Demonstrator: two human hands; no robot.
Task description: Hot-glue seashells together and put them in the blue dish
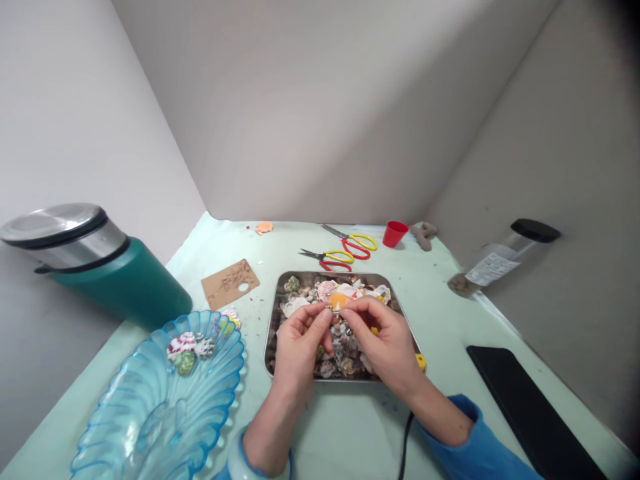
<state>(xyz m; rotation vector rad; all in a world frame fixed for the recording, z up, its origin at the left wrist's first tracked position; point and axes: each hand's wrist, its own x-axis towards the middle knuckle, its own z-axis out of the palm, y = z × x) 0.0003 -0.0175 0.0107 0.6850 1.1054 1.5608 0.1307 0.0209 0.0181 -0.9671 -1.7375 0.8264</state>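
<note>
Both hands meet over a metal tray point(345, 381) full of shells and small pieces. My left hand point(303, 343) and my right hand point(383, 340) pinch between their fingertips a small object point(337, 310) that is too small to name. Just behind the fingertips, an orange piece point(340, 300) shows above the tray's contents, beside a pink-and-white shell point(327, 291). The fingers of each hand are closed, and parts of the tray's middle are hidden behind them.
Left: a blue scalloped dish point(135, 407) with several decorated shells, a green bottle point(125, 280), a brown card point(231, 285). Behind the tray: two pairs of scissors point(327, 257), a red cup point(395, 233). Right: a clear jar point(493, 263), a black flat object point(530, 413).
</note>
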